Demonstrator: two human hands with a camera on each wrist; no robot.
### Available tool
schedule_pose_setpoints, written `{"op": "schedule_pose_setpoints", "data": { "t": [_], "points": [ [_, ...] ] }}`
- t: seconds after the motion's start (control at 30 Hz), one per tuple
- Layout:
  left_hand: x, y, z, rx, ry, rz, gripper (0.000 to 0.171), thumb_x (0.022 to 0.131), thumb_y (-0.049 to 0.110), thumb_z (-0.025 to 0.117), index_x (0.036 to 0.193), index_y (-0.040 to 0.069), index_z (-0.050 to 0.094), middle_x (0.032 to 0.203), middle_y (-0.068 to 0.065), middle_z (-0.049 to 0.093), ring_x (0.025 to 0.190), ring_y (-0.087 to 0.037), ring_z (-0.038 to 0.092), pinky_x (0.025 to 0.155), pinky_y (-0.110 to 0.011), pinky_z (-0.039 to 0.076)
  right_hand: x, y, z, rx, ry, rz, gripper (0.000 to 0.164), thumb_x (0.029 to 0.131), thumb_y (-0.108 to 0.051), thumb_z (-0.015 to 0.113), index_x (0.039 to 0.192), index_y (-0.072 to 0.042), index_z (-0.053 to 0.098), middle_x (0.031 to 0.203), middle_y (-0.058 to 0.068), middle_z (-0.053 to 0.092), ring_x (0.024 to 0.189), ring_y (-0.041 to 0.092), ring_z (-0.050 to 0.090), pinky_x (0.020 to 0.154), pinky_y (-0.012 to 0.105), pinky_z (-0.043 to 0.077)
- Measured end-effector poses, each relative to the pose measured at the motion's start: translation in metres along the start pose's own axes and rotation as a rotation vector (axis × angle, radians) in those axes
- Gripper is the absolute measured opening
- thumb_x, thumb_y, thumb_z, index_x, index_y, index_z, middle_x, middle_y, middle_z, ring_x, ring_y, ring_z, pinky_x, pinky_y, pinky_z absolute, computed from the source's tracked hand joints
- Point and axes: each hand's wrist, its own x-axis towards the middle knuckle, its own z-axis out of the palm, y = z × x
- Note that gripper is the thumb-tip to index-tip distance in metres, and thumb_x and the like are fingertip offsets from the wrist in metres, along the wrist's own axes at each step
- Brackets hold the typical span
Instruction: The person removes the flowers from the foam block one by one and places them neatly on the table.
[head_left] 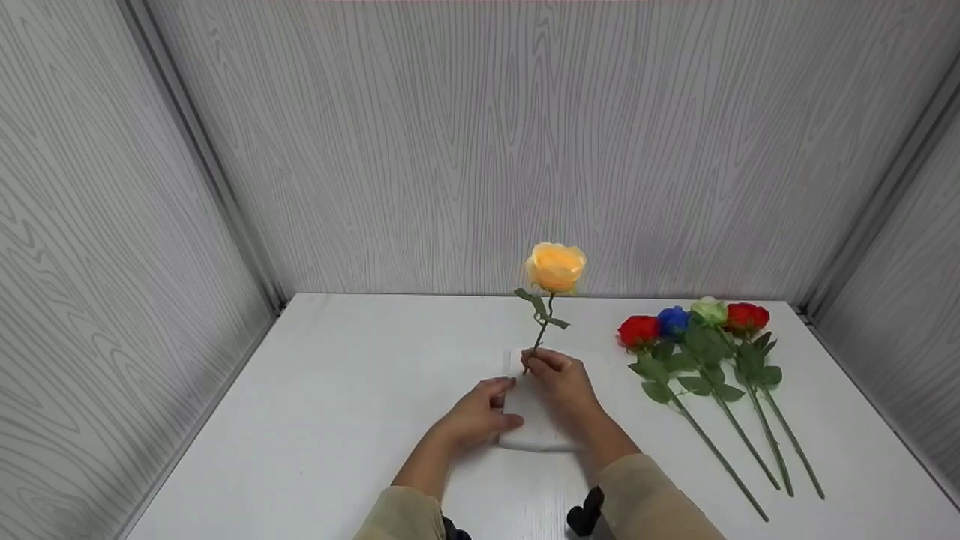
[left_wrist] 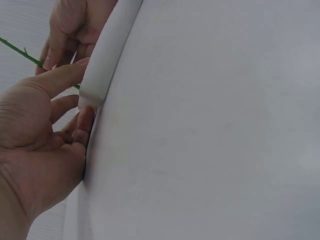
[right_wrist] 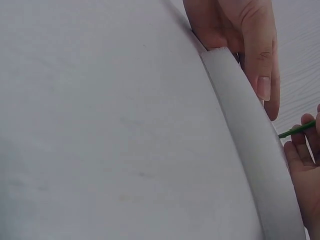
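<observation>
A yellow-orange rose (head_left: 556, 267) stands nearly upright over a white block (head_left: 536, 424) at the middle of the table, its stem leaning a little. Thumb and fingers of my right hand (head_left: 568, 384) pinch the stem low down, its lower end right at the block's top. My left hand (head_left: 474, 414) rests against the block's left side, fingers spread along the edge. From the left wrist, the green stem (left_wrist: 22, 52) runs into the right fingers behind the block's pale edge (left_wrist: 107, 65). The right wrist view shows the block's front face (right_wrist: 237, 125) between both hands.
To the right lie several long-stemmed roses: a red one (head_left: 639, 331), a blue one (head_left: 673, 322), a pale green one (head_left: 709, 310) and another red one (head_left: 747, 316). Their stems point toward the front right. Grey wood-grain walls (head_left: 450, 150) enclose the white table (head_left: 322, 420).
</observation>
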Motion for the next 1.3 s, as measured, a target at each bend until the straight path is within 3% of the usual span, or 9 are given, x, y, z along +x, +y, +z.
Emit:
{"op": "schedule_pose_setpoints", "data": {
  "t": [0.37,0.53,0.8,1.1,1.3],
  "points": [
    [-0.0001,0.0001,0.0,0.022,0.011,0.003,0.077,0.096,0.02,0.083,0.162,0.003,0.048,0.169,-0.02,0.044,0.145,-0.039,0.055,0.121,-0.056,0.046,0.0036,0.0018,0.0012,0.164,0.059,0.019,0.03,0.108,-0.008,0.066,0.134,0.006,0.071,0.127,0.019,0.077,0.11,0.012,0.073,0.1,0.028,0.061],
    [-0.0007,0.0012,0.0003,-0.004,0.003,0.005,0.076,0.096,0.019,0.082,0.162,0.002,0.048,0.17,-0.021,0.041,0.146,-0.039,0.055,0.12,-0.054,0.047,0.0009,0.0013,0.0013,0.241,0.069,-0.019,0.027,0.109,-0.007,0.064,0.131,0.007,0.071,0.121,0.018,0.078,0.108,0.014,0.073,0.101,0.03,0.062],
    [-0.0001,0.0006,0.001,-0.05,0.009,-0.025,0.076,0.095,0.017,0.083,0.162,0.006,0.049,0.17,-0.018,0.043,0.144,-0.037,0.055,0.117,-0.052,0.049,-0.003,0.0041,0.0002,0.239,0.063,-0.116,0.021,0.109,-0.01,0.065,0.124,0.002,0.074,0.108,0.014,0.079,0.102,0.018,0.078,0.096,0.03,0.063],
    [-0.0006,-0.0002,0.0026,-0.031,0.033,-0.017,0.075,0.095,0.016,0.083,0.161,0.004,0.05,0.169,-0.02,0.044,0.144,-0.038,0.055,0.121,-0.054,0.046,-0.0039,0.0038,-0.0014,0.368,0.067,-0.059,0.023,0.109,-0.01,0.065,0.129,-0.001,0.073,0.114,0.02,0.075,0.104,0.023,0.077,0.1,0.042,0.064],
    [-0.0011,0.002,0.0041,-0.043,0.034,-0.029,0.075,0.095,0.015,0.083,0.161,0.005,0.05,0.169,-0.02,0.043,0.146,-0.039,0.052,0.123,-0.056,0.043,-0.0055,-0.0019,-0.0071,0.345,0.06,-0.059,0.026,0.11,-0.011,0.062,0.133,-0.002,0.071,0.112,0.015,0.075,0.108,0.027,0.078,0.098,0.047,0.064]
  ]
}}
